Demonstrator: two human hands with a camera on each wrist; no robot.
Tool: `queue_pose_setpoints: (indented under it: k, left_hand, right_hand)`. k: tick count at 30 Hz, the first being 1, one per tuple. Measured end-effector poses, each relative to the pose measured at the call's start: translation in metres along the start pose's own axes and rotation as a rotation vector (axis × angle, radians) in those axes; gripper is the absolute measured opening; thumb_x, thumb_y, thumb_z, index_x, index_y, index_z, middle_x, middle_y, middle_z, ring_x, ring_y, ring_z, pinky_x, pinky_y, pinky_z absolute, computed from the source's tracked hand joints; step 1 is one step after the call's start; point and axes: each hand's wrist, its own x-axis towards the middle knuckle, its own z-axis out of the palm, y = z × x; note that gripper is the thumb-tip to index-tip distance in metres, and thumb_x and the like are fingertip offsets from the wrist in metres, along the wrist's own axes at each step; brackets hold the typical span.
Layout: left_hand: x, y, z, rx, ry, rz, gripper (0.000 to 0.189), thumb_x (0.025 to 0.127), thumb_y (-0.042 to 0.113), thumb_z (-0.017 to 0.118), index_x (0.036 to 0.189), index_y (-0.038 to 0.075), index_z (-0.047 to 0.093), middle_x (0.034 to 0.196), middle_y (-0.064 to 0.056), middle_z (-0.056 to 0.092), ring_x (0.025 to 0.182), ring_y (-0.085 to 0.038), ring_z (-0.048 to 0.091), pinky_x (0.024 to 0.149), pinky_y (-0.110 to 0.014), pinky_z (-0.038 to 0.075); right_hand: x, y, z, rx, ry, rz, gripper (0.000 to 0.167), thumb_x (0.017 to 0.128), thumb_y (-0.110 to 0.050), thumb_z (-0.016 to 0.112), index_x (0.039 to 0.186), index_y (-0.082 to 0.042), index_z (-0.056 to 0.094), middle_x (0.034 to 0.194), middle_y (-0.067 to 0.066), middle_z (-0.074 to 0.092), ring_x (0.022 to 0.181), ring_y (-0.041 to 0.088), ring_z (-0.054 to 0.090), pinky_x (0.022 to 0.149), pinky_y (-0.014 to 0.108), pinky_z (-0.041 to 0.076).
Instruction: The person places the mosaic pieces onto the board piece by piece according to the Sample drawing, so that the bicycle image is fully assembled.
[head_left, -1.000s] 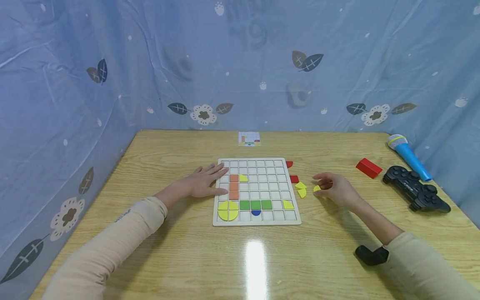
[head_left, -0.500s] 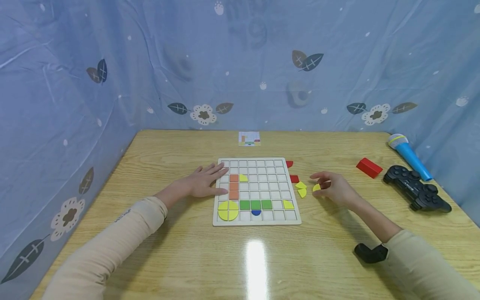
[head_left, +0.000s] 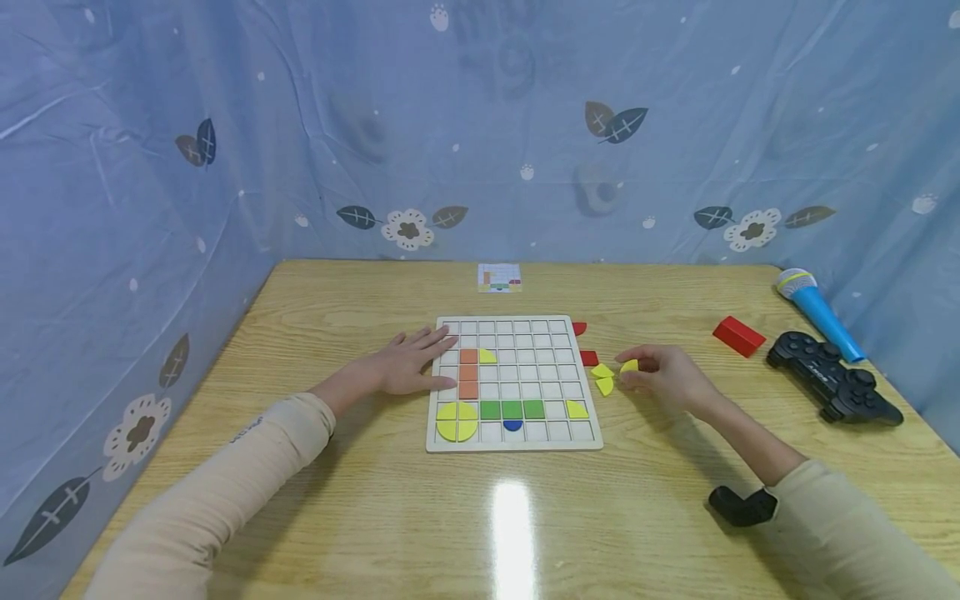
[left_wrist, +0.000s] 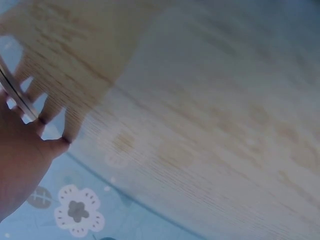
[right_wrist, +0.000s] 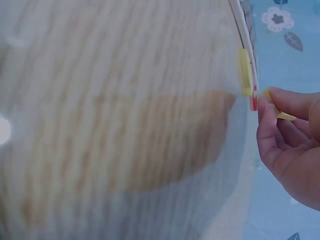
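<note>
A white grid board (head_left: 525,444) lies on the wooden table. My left hand (head_left: 408,364) rests flat with fingers spread over its left edge. In the board's cells are orange squares (head_left: 468,373), green squares (head_left: 512,409), a blue half-round piece (head_left: 513,425) and several yellow quarter-rounds (head_left: 457,422), some forming a circle. Right of the board, my right hand (head_left: 671,379) pinches a yellow quarter-round piece (head_left: 630,366) between thumb and fingers. Just left of those fingertips lie two loose yellow pieces (head_left: 602,372). The right wrist view shows the pinched yellow piece (right_wrist: 285,117) edge-on, partly hidden by the fingers.
A red square piece (head_left: 588,358) and a red rounded piece (head_left: 580,328) lie against the board's right edge. A pattern card (head_left: 498,278) sits behind the board. Far right are a red block (head_left: 738,336), a black game controller (head_left: 832,377) and a blue microphone (head_left: 825,321).
My right hand keeps its pinch on the yellow quarter-round and has shifted slightly left, bringing the piece nearer the loose yellow pieces and turning it a little. The left hand stays put.
</note>
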Motion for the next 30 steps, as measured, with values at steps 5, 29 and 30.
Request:
queue_pose_setpoints:
  k: [5,29,30]
  left_hand:
    - [0.0,0.001,-0.001,0.013,-0.006,-0.007,0.083,0.093,0.065,0.039,0.155,0.021,0.008,0.159,-0.004,-0.001,0.143,-0.031,0.0,0.111,-0.058,0.002]
    - [0.002,0.0,0.001,0.032,0.003,-0.006,0.083,0.093,0.066,0.037,0.155,0.021,0.008,0.159,-0.005,0.0,0.143,-0.031,0.001,0.111,-0.058,0.003]
    - [0.002,0.0,0.002,0.031,0.003,-0.007,0.083,0.093,0.066,0.037,0.155,0.021,0.008,0.159,-0.005,0.0,0.143,-0.031,0.001,0.111,-0.058,0.003]
  right_hand:
    - [0.0,-0.005,0.001,0.041,-0.022,0.014,0.036,0.088,-0.011,0.069,0.115,0.008,0.055,0.091,0.011,0.066,0.077,0.021,0.063,0.066,0.029,0.055]
    - [-0.011,-0.02,0.019,0.22,-0.218,0.012,0.03,0.088,-0.011,0.069,0.111,0.007,0.065,0.091,0.011,0.07,0.082,0.022,0.068,0.072,0.034,0.056]
    - [-0.012,-0.021,0.02,0.23,-0.23,0.029,0.03,0.088,-0.012,0.07,0.111,0.006,0.066,0.091,0.011,0.07,0.082,0.021,0.068,0.072,0.034,0.056]
